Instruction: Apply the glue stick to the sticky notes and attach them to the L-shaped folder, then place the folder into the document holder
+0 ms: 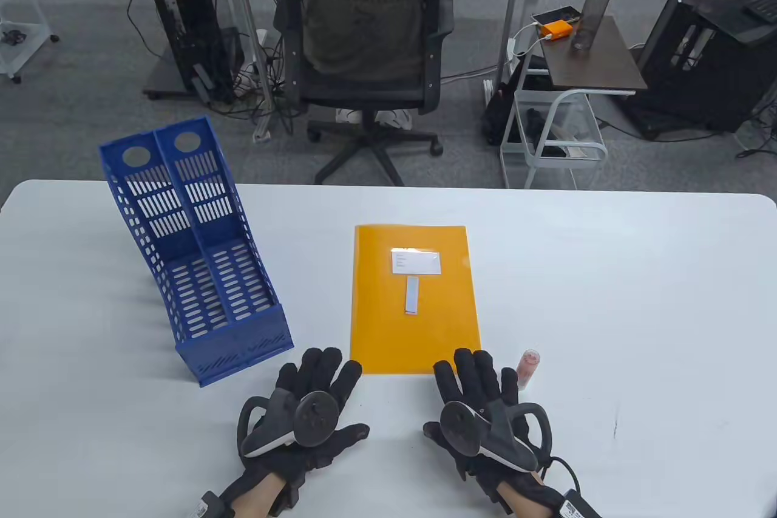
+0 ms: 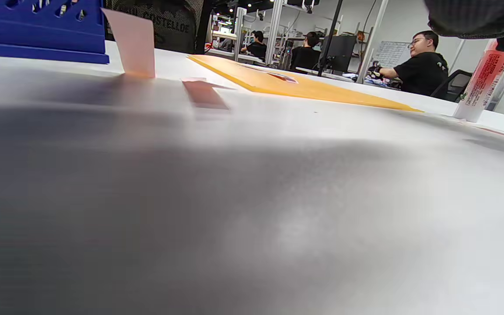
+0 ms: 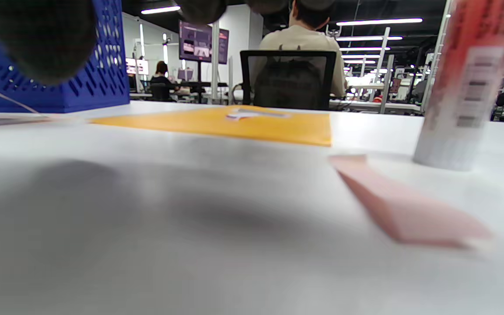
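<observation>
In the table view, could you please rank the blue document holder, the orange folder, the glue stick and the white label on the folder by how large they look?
Largest to smallest:
1. Blue document holder and orange folder: too close to rank, and the holder stands taller, nearer the camera.
2. White label.
3. Glue stick, though it stands upright, so it is foreshortened.

Dark gloved fingers point(image 3: 37, 39) hang blurred at top left, apart from table point(image 3: 147, 227); blue document holder point(image 3: 59, 83) behind them; yellow folder point(image 3: 234, 122) flat beyond, white label on top; pink sticky note pad point(image 3: 405, 210) lower right of fingers; glue stick point(image 3: 466, 87) upright just behind pad
</observation>
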{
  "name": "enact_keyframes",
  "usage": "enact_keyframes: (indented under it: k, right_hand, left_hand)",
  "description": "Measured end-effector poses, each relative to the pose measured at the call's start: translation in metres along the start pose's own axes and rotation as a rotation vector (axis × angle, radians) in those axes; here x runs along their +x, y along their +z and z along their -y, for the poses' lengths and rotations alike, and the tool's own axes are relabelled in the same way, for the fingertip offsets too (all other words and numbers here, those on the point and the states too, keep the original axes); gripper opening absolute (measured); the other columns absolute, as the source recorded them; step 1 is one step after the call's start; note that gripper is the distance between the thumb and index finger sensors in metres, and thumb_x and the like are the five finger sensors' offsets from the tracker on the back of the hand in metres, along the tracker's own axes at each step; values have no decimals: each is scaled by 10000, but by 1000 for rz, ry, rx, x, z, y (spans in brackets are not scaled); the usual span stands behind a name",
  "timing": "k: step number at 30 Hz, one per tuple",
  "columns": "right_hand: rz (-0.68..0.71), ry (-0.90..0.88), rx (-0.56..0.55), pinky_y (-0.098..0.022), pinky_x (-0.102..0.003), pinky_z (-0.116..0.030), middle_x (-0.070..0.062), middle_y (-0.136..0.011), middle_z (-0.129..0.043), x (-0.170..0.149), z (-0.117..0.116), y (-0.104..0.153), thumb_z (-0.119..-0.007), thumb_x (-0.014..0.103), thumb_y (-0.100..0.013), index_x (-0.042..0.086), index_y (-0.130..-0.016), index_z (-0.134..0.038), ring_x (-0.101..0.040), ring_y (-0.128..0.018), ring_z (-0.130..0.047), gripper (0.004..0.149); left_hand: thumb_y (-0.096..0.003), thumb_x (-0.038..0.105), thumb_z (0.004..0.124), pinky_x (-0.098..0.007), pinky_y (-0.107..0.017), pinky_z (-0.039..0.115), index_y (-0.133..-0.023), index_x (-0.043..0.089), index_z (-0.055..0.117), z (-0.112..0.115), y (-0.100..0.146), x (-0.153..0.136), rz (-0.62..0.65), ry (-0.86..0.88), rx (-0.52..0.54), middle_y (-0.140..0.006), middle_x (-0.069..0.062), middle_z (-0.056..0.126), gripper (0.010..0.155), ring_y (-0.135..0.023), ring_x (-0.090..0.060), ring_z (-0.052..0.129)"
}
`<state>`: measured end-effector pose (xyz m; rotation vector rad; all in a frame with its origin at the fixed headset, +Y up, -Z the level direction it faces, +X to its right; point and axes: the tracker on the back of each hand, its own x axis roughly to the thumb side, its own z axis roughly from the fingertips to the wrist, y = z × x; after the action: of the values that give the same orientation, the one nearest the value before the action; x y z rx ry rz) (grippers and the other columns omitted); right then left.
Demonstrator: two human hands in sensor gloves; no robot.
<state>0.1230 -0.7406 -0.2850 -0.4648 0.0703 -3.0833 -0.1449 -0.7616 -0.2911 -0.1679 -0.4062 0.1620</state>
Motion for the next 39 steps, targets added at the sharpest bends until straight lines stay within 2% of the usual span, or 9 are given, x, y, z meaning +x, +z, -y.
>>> enact_keyframes:
  k: [19, 22, 25, 30, 34, 39]
  right_hand:
    - [5, -9, -7, -688, -733, -332, -188, -1152, -211, 2, 3, 4, -739, 662, -426, 204, -1123, -327, -453, -1038, -270, 930]
    - [7, -11, -7, -687, -733, -339, -194, -1152, -224, 3, 3, 4, -738, 660, -426, 204, -1122, -311, -456, -1037, -286, 936]
    - [5, -31, -11, -687, -734, -347, -192, -1152, -235, 3, 2, 3, -743, 650, -428, 265, -1117, -300, -458, -1037, -313, 905]
    - [18, -50, 5, -683, -729, -372, -201, -1150, -263, 10, 2, 5, -740, 647, -432, 258, -1117, -303, -467, -1029, -349, 901]
    - [28, -75, 12, -674, -718, -427, -218, -1142, -348, 20, 4, 5, -740, 642, -433, 209, -1117, -321, -477, -1011, -429, 912]
    - [53, -41, 33, -588, -652, -652, -244, -1080, -573, 32, 7, 2, -739, 627, -441, 118, -1090, -482, -490, -878, -729, 864]
  left_hand:
    - [-464, 743, 615, -666, -762, 117, -1090, 396, 48, 0, 4, -2, -19, 51, -9, -1198, -10, -22, 913, -1112, -313, 22]
    - [-466, 741, 614, -664, -762, 116, -1090, 393, 48, -2, 5, -3, -22, 57, -1, -1198, -11, -22, 911, -1111, -312, 19]
    - [-465, 739, 616, -664, -762, 118, -1092, 391, 52, -3, 7, -5, -25, 66, 11, -1198, -9, -18, 912, -1112, -312, 23]
    - [-468, 730, 620, -660, -765, 127, -1096, 385, 68, -7, 9, -7, -22, 80, 54, -1203, -12, 0, 904, -1115, -309, 39]
    - [-483, 700, 626, -653, -765, 155, -1100, 365, 89, -8, 9, -11, -48, 104, 71, -1204, -20, 28, 884, -1114, -311, 59]
    - [-489, 690, 625, -650, -766, 161, -1108, 340, 115, -15, 12, -16, -68, 149, 94, -1209, -33, 58, 876, -1113, -318, 77]
